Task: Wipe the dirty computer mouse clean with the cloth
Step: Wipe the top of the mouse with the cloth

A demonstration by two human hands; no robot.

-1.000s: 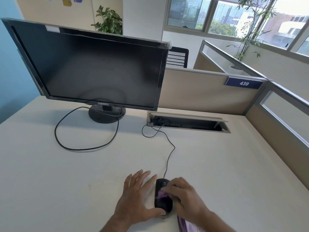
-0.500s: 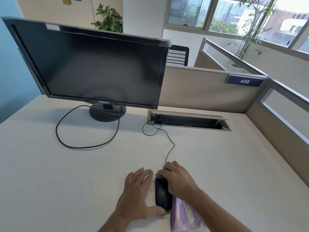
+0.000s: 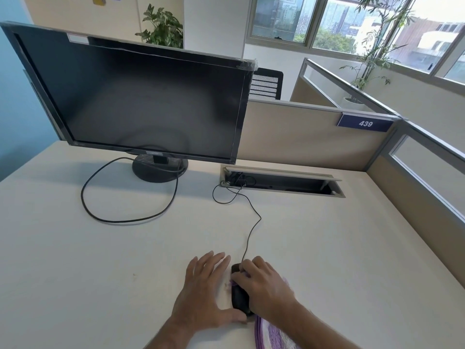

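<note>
Right hand (image 3: 264, 288) with purple cloth (image 3: 273, 335) over black mouse (image 3: 240, 297), left hand (image 3: 203, 295) flat alongside

Two bare forearms rise from the bottom edge of the frame, no sleeves showing, no watch or rings; the left hand (image 3: 205, 295) and right hand (image 3: 264, 288) are uncovered, ungloved.

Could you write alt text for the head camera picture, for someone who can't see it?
A person's right hand presses a purple striped cloth onto a black wired computer mouse, while the left hand lies flat on the white desk, thumb against the mouse's near end. Behind stands a dark monitor.
</note>
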